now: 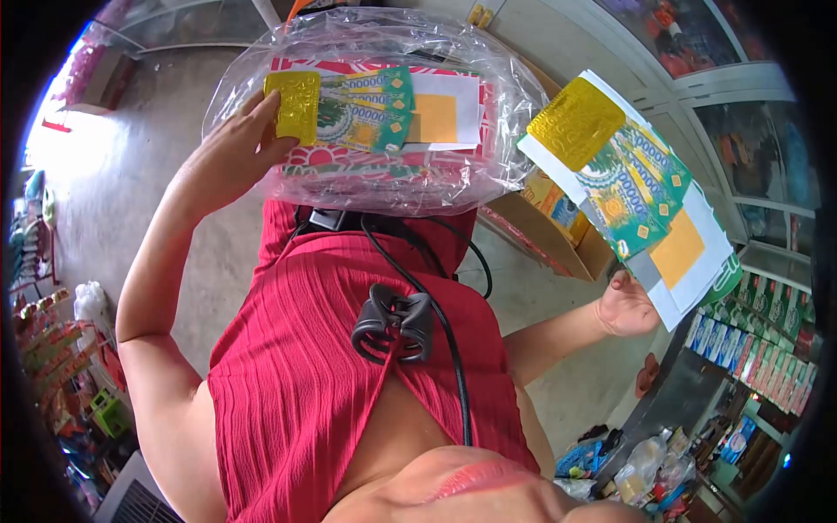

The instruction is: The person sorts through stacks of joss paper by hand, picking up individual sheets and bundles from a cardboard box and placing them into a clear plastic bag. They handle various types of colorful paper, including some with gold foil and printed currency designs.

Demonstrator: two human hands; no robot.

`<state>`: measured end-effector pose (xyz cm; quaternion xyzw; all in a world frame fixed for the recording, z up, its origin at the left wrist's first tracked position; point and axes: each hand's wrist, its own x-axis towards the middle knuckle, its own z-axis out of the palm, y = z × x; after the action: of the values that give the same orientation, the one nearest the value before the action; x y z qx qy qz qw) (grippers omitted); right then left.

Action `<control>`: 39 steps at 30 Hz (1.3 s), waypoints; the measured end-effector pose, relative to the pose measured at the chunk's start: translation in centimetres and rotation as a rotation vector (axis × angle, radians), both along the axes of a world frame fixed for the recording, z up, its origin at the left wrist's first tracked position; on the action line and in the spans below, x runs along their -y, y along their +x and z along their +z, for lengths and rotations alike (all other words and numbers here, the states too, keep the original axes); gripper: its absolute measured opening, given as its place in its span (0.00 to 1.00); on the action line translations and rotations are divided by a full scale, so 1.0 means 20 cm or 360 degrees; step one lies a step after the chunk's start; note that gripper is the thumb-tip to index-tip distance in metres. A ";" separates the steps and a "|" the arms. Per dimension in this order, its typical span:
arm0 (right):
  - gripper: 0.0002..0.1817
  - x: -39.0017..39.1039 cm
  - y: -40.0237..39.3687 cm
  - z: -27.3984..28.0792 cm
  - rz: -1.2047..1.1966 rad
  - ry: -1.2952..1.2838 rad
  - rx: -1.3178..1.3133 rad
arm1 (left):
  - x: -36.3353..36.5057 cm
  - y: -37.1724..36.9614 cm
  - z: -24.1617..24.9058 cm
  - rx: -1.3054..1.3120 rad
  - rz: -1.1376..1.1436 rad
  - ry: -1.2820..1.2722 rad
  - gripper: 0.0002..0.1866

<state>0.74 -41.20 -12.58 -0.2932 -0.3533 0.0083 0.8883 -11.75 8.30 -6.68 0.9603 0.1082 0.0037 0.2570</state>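
My left hand (231, 152) is closed at the left edge of a gold embossed sheet (299, 106), thumb and fingers on it. That sheet overlaps fanned green-and-yellow printed notes (370, 109). Beside them, an orange rectangle (434, 118) lies on white paper (468, 96). This set rests on a red-and-white patterned pack (314, 179) within clear plastic wrap (488, 174). On the right, my right hand (629, 305) supports a similar paper bundle (693, 279) near its lower edge, its fingers partly hidden behind. The bundle bears a gold sheet (575, 125), fanned notes (632, 187) and an orange rectangle (677, 253).
An open cardboard box (558, 248) with colourful packs stands below the bundle. Glass cabinets (750, 139) line the right side, with stacked boxes (758, 340) lower down. Packaged goods (52, 357) sit at left. A black cable (453, 357) hangs over my red dress (314, 349).
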 end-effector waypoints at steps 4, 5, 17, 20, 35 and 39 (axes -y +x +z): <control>0.29 0.00 0.00 0.07 0.0011 -0.0073 -0.0019 | 0.07 0.07 0.19 -0.0326 -0.0010 0.0540 0.32; 0.32 -0.01 0.00 0.08 -0.0123 -0.0015 -0.0058 | 0.07 0.10 0.20 -0.0057 -0.0190 0.0533 0.33; 0.33 -0.10 -0.07 0.09 0.0014 -0.0341 0.0218 | 0.59 0.50 0.09 -0.0165 -0.0618 -0.2018 0.27; 0.33 -0.15 -0.07 0.09 -0.0082 -0.0457 0.0306 | 0.44 0.44 0.13 0.0135 -0.0580 -0.1756 0.24; 0.31 -0.88 0.08 0.24 -0.0791 -0.2014 0.0124 | -0.26 -0.06 0.01 0.0297 0.0475 -0.0930 0.26; 0.25 -0.92 0.07 0.22 -0.0743 -0.2111 0.0229 | -0.26 -0.07 -0.02 0.0288 0.0526 -0.1099 0.26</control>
<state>2.10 -22.84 -8.14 -0.8406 -0.2594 0.0118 0.4754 -13.05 13.43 -7.11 0.7827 0.2333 0.0931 0.5695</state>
